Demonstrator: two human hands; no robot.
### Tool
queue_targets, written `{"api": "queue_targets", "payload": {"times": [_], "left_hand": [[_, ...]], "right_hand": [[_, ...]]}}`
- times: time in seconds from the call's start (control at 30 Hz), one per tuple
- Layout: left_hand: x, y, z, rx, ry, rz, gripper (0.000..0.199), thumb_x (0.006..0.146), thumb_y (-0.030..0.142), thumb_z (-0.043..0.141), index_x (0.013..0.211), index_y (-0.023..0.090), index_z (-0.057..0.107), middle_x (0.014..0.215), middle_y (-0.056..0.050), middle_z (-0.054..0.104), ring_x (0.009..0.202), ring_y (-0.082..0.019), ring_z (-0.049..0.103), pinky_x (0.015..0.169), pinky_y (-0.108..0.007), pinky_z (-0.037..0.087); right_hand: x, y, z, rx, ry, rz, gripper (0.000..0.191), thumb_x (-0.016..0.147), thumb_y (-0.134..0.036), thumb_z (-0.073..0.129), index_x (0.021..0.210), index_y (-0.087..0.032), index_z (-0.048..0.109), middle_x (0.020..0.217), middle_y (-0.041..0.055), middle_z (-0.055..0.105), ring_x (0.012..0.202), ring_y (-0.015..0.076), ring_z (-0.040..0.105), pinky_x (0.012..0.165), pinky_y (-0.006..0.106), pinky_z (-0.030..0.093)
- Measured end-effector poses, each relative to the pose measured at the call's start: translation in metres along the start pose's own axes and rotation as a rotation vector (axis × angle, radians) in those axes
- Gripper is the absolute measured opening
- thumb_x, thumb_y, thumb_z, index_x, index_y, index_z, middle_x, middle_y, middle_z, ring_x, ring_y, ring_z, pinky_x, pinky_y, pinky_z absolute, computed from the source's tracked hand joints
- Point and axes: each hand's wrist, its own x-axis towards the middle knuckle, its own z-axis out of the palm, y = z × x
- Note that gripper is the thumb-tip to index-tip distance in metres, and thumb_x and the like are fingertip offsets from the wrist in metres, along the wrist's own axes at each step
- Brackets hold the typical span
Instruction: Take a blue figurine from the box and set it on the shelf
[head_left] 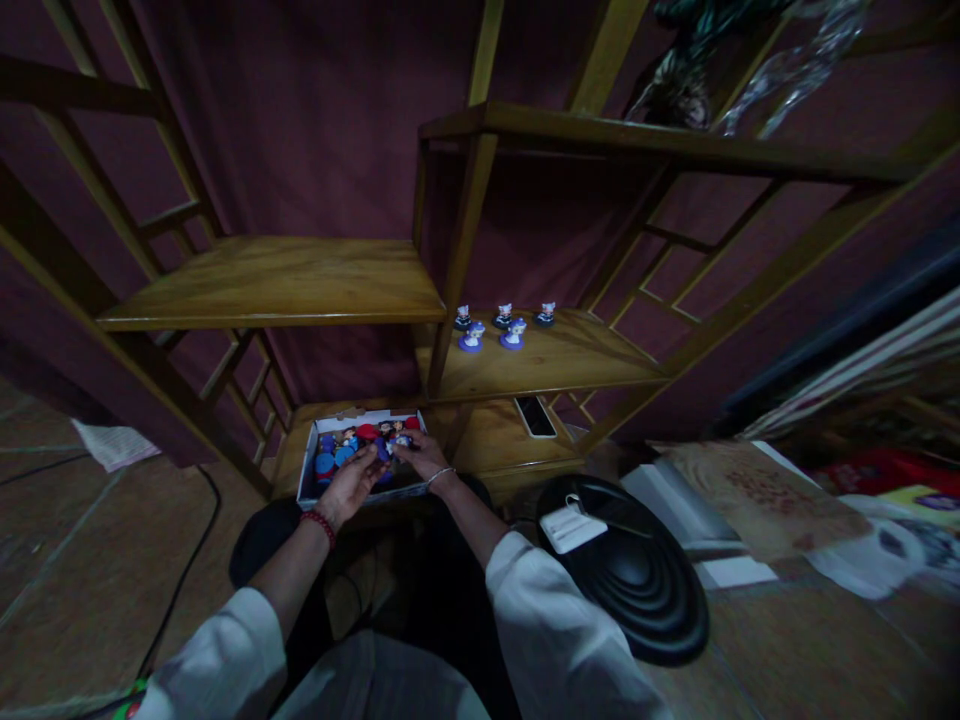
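Note:
Over a white cardboard box [409, 492] on the lowest shelf, my two hands meet. My left hand [351, 487], wearing a red bead bracelet, has its fingers closed at the purple base of a small purple-and-white figurine [397, 443]. My right hand [424, 457], with a light bracelet at the wrist, pinches the same figurine from the other side. Several small figurines with red, blue and purple parts lie in the box, partly covered by my hands. On the shelf above, two purple-and-white figurines [513, 334] stand in front of three dark-based ones [504, 316].
A phone [535, 417] lies on the lowest shelf, right of the box. The wooden shelf unit [300, 285] has upright posts around the compartments. A round black ridged object [637, 590] with a white card [571, 527] is on my right, near papers and packaging.

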Motion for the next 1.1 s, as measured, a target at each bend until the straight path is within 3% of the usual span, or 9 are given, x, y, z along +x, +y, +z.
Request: {"api": "queue_targets", "payload": {"times": [0.47,0.77,1.1], "left_hand": [[0.001,-0.001,0.002,0.027,-0.019,0.011,0.006,0.072,0.011,0.062,0.068,0.013,0.059,0.065,-0.001,0.064,0.064,-0.01,0.061,0.067,-0.023,0.051],[-0.001,0.0,0.006,0.067,0.019,-0.011,0.005,0.073,0.008,0.06,0.072,0.014,0.061,0.067,-0.001,0.064,0.064,-0.009,0.061,0.064,-0.02,0.051],[0.001,-0.003,0.006,0.072,0.057,0.006,0.006,0.074,0.007,0.059,0.071,0.012,0.06,0.065,-0.002,0.064,0.061,-0.009,0.061,0.063,-0.02,0.052]], "right_hand": [[0.002,0.005,0.002,0.08,0.059,0.067,0.039,0.052,-0.035,0.072,0.086,-0.019,0.063,0.066,-0.0027,0.061,0.056,0.0117,0.055,0.058,0.026,0.048],[0.003,0.013,0.003,0.087,0.08,0.065,0.032,0.056,-0.031,0.068,0.086,-0.021,0.062,0.069,-0.0021,0.061,0.06,0.0124,0.056,0.059,0.026,0.049],[0.003,0.013,0.003,-0.068,0.106,-0.056,0.029,0.059,-0.032,0.065,0.085,-0.02,0.063,0.068,-0.0027,0.061,0.064,0.0134,0.057,0.062,0.026,0.048]]}}
